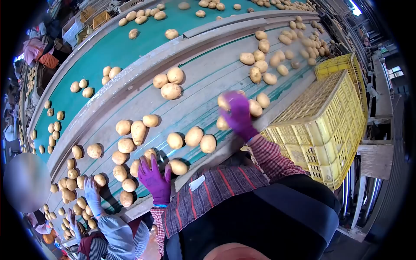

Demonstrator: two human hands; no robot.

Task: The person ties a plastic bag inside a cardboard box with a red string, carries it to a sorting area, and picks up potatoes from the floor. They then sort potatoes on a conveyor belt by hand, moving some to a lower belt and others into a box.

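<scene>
Head view: conveyor belt (pixel 203 82) runs from 7 o'clock to 1 o'clock, loaded with loose potatoes. Left hand (pixel 156 180), purple glove, at about 7 o'clock of centre, fingers spread flat over a potato (pixel 149 154), touching it; not curled round it. Another potato (pixel 178 167) just beside the thumb at 3 o'clock of that hand. Right hand (pixel 237 115), purple glove, motion-blurred, raised over the belt near centre; cannot tell if the fingers are open or closed. Potatoes just beside it at 9 o'clock (pixel 223 102) and 3 o'clock (pixel 255 107). Yellow crate (pixel 329 125) at 3 o'clock, off the belt edge, well apart from the left hand. Second belt (pixel 112 47), teal, at 11 o'clock with scattered potatoes. A co-worker's gloved hand (pixel 92 195) at 8 o'clock reaches into a cluster of potatoes (pixel 71 182). Plaid sleeve (pixel 271 158) runs down from the right wrist.
</scene>
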